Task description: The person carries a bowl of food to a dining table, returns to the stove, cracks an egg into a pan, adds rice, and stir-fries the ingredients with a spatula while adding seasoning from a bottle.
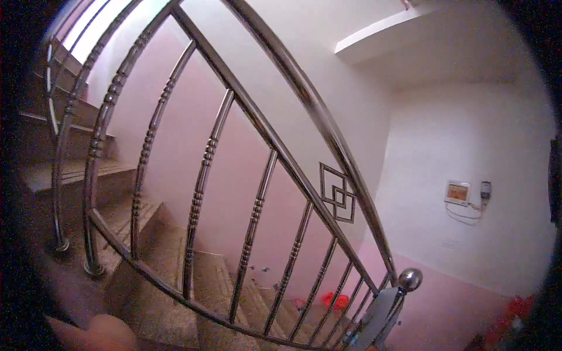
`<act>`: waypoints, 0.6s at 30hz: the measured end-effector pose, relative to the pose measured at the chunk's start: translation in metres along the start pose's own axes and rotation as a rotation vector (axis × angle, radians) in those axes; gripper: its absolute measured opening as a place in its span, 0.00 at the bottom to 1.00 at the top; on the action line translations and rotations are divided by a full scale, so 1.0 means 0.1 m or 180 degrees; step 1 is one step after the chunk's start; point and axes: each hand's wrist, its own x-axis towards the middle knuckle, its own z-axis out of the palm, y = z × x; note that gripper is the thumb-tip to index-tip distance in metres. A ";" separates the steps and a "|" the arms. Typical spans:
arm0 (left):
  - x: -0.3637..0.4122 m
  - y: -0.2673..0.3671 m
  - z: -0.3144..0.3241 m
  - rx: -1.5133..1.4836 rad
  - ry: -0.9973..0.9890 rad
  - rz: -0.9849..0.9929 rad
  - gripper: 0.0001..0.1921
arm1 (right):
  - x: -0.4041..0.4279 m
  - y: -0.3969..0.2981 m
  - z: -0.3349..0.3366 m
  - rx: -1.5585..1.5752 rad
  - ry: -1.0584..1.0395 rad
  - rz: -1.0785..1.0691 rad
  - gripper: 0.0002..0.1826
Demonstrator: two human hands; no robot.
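Observation:
At the lower left is a blurred, rounded shape, which looks like part of my left hand (109, 333). Its fingers are too unclear to show whether they hold anything. My right hand is out of view. Before me a stainless steel stair railing (303, 83) slopes down from upper left to lower right. Beaded metal balusters (199, 188) join its lower rails. A round metal ball (411, 279) caps the post at the lower end, where a grey cloth or bag (377, 313) hangs.
Speckled stone steps (167, 245) run behind the balusters. A red item (336, 301) lies low by the pink-and-white wall (281, 210). A framed device (457, 193) with cables is on the far wall, beside a small grey box (485, 190). Red items (513, 311) sit at lower right.

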 end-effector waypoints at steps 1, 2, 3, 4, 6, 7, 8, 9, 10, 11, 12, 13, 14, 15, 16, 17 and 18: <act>0.01 -0.12 -0.01 -0.0113 0.0009 -0.0026 0.35 | 0.00 -0.05 0.02 0.0026 0.0109 0.0046 0.13; 0.00 -0.23 -0.03 -0.0206 0.0024 -0.0045 0.35 | -0.04 -0.09 0.08 0.0057 0.0223 0.0106 0.13; 0.01 -0.35 -0.04 -0.0308 0.0049 -0.0072 0.35 | -0.06 -0.13 0.10 0.0083 0.0330 0.0159 0.13; 0.02 -0.46 -0.07 -0.0398 0.0075 -0.0089 0.35 | -0.08 -0.18 0.13 0.0112 0.0428 0.0216 0.13; 0.02 -0.65 -0.08 -0.0595 0.0088 -0.0137 0.34 | -0.18 -0.24 0.23 0.0181 0.0637 0.0346 0.13; 0.03 -0.74 -0.08 -0.0694 0.0102 -0.0168 0.34 | -0.25 -0.27 0.26 0.0218 0.0752 0.0411 0.13; 0.03 -0.82 -0.10 -0.0792 0.0115 -0.0177 0.34 | -0.30 -0.30 0.29 0.0248 0.0866 0.0464 0.13; 0.03 -0.89 -0.10 -0.0879 0.0123 -0.0195 0.34 | -0.37 -0.33 0.31 0.0270 0.0970 0.0518 0.13; 0.01 -0.95 -0.11 -0.0974 0.0126 -0.0223 0.34 | -0.43 -0.34 0.36 0.0300 0.1065 0.0573 0.13; 0.00 -1.01 -0.11 -0.1050 0.0125 -0.0245 0.34 | -0.48 -0.36 0.40 0.0324 0.1160 0.0629 0.13; -0.01 -1.07 -0.10 -0.1137 0.0134 -0.0284 0.34 | -0.56 -0.38 0.44 0.0346 0.1251 0.0689 0.13; -0.03 -1.11 -0.08 -0.1225 0.0151 -0.0305 0.34 | -0.64 -0.38 0.47 0.0379 0.1341 0.0742 0.13; -0.05 -1.16 -0.05 -0.1304 0.0154 -0.0330 0.34 | -0.71 -0.38 0.50 0.0412 0.1431 0.0801 0.13; -0.07 -1.19 -0.03 -0.1386 0.0155 -0.0358 0.34 | -0.78 -0.39 0.54 0.0445 0.1517 0.0851 0.13; -0.09 -1.22 -0.01 -0.1457 0.0171 -0.0366 0.34 | -0.84 -0.38 0.58 0.0470 0.1601 0.0897 0.13; -0.10 -1.24 0.01 -0.1542 0.0171 -0.0391 0.34 | -0.92 -0.37 0.61 0.0496 0.1685 0.0949 0.13; -0.12 -1.26 0.05 -0.1603 0.0166 -0.0411 0.34 | -0.99 -0.36 0.62 0.0521 0.1761 0.1000 0.13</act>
